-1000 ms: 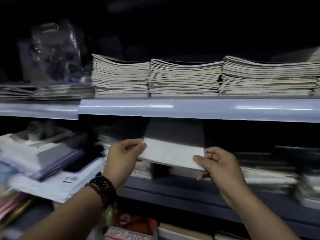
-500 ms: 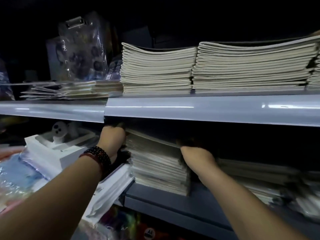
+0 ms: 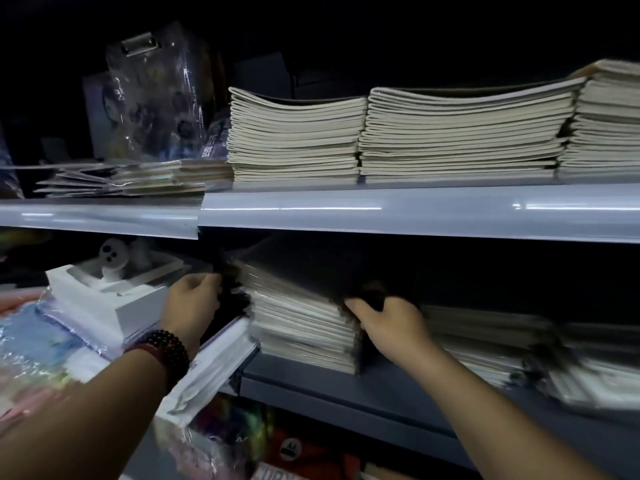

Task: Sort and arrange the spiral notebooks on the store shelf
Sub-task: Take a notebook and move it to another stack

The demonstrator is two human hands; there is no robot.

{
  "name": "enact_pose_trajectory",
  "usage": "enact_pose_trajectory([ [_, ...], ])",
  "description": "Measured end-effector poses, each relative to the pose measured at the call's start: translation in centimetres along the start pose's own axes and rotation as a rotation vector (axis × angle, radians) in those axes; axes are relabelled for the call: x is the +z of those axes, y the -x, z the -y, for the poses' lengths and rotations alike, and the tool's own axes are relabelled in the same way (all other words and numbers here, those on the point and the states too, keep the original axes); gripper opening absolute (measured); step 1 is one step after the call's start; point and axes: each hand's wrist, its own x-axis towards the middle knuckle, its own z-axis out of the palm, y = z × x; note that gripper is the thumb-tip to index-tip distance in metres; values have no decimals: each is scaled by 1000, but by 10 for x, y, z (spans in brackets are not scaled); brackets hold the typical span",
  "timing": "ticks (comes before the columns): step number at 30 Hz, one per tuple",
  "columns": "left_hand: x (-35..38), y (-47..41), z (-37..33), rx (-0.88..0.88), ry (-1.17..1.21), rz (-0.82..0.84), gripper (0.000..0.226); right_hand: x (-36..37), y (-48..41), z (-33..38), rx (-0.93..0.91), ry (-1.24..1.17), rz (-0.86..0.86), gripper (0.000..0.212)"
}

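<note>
Notebook stack [image 3: 301, 323] is gripped at its sides by curled left hand [image 3: 192, 301] and right hand [image 3: 389, 322].

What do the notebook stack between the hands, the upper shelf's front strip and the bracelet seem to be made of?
The notebook stack: paper, matte cream page edges under a dark cover. The front strip: glossy grey plastic or coated metal, judging by long light streaks. The bracelet: polished round beads, dark and red; wood or stone, unclear.
</note>
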Motion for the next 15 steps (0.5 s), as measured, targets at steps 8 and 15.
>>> enact_pose_trajectory([
  [8, 31, 125, -2, 318, -314, 397, 11, -66, 65, -47, -245, 66, -43, 17],
  [15, 132, 207, -9, 609, -405, 671, 20, -162, 114, -92, -250, 254, -141, 28],
])
